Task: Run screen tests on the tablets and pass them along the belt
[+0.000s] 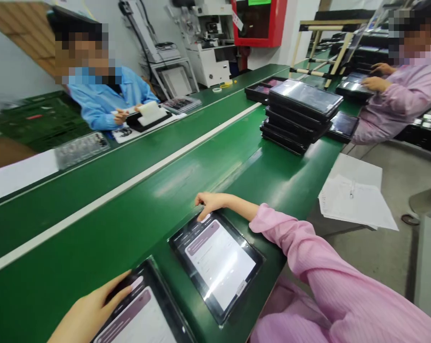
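Note:
Two dark tablets with lit, mostly white screens lie side by side on the green bench. My left hand (90, 307) is on the upper left edge of the nearer tablet (138, 319), fingers along its side and one digit on the screen; the frame cuts off its lower part. The other tablet (220, 262), in a clear film that sticks out at its corners, lies flat to the right. At its top edge, my right hand (212, 202) has the thumb on the screen and its other fingers curled over the far side.
Stacked black trays with a tablet on top (304, 97) stand farther along the green bench (201, 166). A co-worker in blue (108, 95) sits across, another in pink (408, 95) at the right. Papers (354, 195) lie beyond the bench's right edge.

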`<act>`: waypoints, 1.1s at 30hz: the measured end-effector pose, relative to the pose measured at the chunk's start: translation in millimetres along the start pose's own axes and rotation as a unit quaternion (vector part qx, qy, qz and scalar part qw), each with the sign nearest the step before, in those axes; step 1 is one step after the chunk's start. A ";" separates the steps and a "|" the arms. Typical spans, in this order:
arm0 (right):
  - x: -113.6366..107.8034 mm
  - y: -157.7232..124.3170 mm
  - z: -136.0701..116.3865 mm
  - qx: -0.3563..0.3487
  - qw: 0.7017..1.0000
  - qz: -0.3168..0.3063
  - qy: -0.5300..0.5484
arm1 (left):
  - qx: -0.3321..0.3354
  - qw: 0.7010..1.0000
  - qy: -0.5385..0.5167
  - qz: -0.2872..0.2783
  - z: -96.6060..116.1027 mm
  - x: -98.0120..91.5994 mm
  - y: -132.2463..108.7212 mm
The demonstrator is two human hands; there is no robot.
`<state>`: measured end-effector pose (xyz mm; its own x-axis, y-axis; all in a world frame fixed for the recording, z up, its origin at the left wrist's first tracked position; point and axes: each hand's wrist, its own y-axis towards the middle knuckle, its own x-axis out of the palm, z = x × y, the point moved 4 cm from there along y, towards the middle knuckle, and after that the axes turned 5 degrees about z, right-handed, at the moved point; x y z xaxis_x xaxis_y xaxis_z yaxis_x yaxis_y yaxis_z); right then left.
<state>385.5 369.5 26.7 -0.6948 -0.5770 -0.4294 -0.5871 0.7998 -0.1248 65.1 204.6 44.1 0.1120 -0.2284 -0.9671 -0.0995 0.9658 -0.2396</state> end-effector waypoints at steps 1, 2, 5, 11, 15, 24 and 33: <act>0.7 0.5 2.5 -0.003 1.000 0.015 -0.025 | -0.009 1.000 -0.025 -0.012 6.2 -4.4 -2.8; 1.7 0.5 4.9 -0.007 0.999 0.016 -0.033 | -0.016 0.998 -0.054 -0.022 11.5 -8.2 -5.5; 2.7 -2.1 11.2 -0.015 1.000 -0.018 0.005 | -0.041 0.991 -0.123 -0.032 18.3 -14.8 -12.6; -1.3 -12.2 13.5 -0.059 0.989 -0.124 -0.050 | -0.031 0.986 -0.149 -0.061 18.8 -14.6 -24.1; 5.5 -25.4 1.6 -0.134 0.959 -0.173 -0.177 | 0.013 0.988 -0.115 -0.106 31.8 -14.7 -32.1; -4.7 -40.1 0.0 -0.081 0.947 0.027 -0.309 | 0.001 0.996 -0.075 0.044 52.0 -18.9 -29.7; -30.2 -103.9 30.9 -0.131 0.915 0.366 -0.113 | 0.038 0.979 -0.169 0.108 39.4 -29.1 -35.8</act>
<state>480.3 308.9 25.0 -0.8557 0.1686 -0.4893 -0.0998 0.8740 0.4756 104.4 181.5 84.2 0.4182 0.0237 -0.9080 -0.0843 0.9964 -0.0129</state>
